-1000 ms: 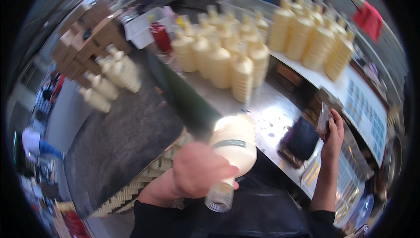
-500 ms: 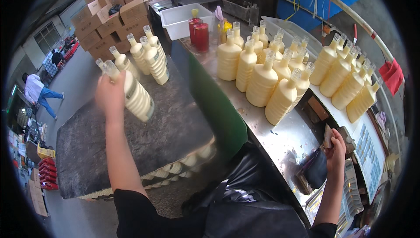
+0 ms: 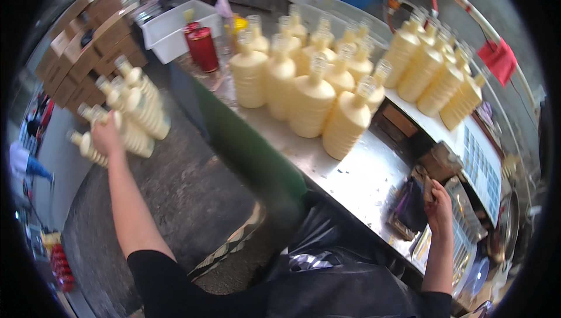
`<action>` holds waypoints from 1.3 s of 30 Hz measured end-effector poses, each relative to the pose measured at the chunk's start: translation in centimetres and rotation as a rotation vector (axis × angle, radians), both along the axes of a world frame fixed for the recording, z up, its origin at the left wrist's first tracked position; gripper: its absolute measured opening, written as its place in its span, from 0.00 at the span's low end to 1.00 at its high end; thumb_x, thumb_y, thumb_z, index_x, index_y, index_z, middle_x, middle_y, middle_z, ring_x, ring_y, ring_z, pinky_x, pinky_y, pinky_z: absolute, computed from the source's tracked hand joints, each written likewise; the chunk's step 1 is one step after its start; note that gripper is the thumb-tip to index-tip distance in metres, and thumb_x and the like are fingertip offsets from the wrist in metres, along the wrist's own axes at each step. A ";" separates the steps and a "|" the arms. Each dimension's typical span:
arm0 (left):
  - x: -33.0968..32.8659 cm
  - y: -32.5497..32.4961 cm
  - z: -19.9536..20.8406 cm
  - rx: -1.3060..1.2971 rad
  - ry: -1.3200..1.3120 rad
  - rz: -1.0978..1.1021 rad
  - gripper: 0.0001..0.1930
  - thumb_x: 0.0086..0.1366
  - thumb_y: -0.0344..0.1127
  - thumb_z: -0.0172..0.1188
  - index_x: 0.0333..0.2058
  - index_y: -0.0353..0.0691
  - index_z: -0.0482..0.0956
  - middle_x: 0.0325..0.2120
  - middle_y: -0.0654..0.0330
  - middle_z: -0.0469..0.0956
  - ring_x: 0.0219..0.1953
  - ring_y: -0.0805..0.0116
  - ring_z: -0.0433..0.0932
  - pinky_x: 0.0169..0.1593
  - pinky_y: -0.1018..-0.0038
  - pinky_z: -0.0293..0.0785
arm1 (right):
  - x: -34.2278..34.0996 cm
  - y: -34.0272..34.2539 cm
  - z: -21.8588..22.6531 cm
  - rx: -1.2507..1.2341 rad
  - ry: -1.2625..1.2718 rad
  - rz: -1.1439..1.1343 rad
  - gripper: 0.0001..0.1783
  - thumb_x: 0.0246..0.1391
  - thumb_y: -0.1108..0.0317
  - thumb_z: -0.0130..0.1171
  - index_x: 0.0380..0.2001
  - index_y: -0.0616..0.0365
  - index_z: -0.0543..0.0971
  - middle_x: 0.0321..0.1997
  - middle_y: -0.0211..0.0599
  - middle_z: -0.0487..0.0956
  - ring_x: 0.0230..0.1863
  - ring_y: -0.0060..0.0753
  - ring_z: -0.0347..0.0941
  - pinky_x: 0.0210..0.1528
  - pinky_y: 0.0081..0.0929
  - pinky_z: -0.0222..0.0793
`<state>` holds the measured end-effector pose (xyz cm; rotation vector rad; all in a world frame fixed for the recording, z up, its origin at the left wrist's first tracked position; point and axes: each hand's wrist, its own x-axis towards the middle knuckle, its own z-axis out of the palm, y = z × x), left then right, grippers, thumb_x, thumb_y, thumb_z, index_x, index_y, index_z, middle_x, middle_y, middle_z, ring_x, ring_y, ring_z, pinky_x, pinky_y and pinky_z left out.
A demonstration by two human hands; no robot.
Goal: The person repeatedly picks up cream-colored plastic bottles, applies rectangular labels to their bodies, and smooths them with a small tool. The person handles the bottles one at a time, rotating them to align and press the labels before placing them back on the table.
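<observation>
The dark board (image 3: 169, 201) filled the left and lower left of the frame before you, its surface showing from the standing bottles down to its near edge at lower centre. To its right, the metal table (image 3: 365, 181) ran diagonally from upper centre to lower right, giving a shiny stretch between the front bottles and the dark pad. A green panel (image 3: 257, 154) lined that table's left edge, dividing it from the board. Cardboard boxes (image 3: 108, 35) were stacked at upper left, beyond the board's far end. At right stood a white side table (image 3: 438, 120), crowded with bottles along its far part.

Cream bottles (image 3: 312, 102) stood packed upright at upper centre, the foremost near the metal table's left edge. A white tub (image 3: 169, 35) sat behind them, two red containers (image 3: 204, 49) just beside it. Your left hand (image 3: 107, 135) was at left, fingers curled around the upper part of a cream bottle (image 3: 138, 141) among others near the board's far left edge. The dark pad (image 3: 412, 204) lay at lower right; beside it, your right hand (image 3: 440, 210) pinched a small brown piece (image 3: 428, 189).
</observation>
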<state>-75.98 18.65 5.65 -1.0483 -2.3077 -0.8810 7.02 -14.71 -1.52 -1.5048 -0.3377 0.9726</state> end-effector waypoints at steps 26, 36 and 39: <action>58.5 -10.9 -9.1 0.149 -0.551 -0.830 0.53 0.48 0.41 0.80 0.69 0.41 0.56 0.61 0.41 0.66 0.62 0.39 0.69 0.64 0.52 0.69 | -1.8 1.3 3.2 0.276 0.194 0.318 0.25 0.62 0.74 0.49 0.63 0.62 0.72 0.56 0.37 0.79 0.53 0.30 0.79 0.51 0.25 0.79; 53.8 -15.9 -4.8 -0.053 -1.027 -1.214 0.47 0.57 0.42 0.73 0.69 0.40 0.54 0.60 0.42 0.71 0.61 0.44 0.73 0.61 0.57 0.72 | -2.2 3.1 3.4 0.318 0.180 0.400 0.22 0.62 0.74 0.48 0.59 0.61 0.75 0.50 0.36 0.81 0.46 0.28 0.79 0.43 0.23 0.79; 54.4 -16.0 -5.7 0.101 -1.349 -1.456 0.47 0.58 0.42 0.72 0.70 0.40 0.54 0.60 0.47 0.71 0.62 0.54 0.73 0.64 0.61 0.69 | -1.6 3.5 1.8 0.347 0.171 0.478 0.16 0.62 0.70 0.49 0.50 0.65 0.77 0.44 0.40 0.81 0.27 0.22 0.74 0.22 0.15 0.68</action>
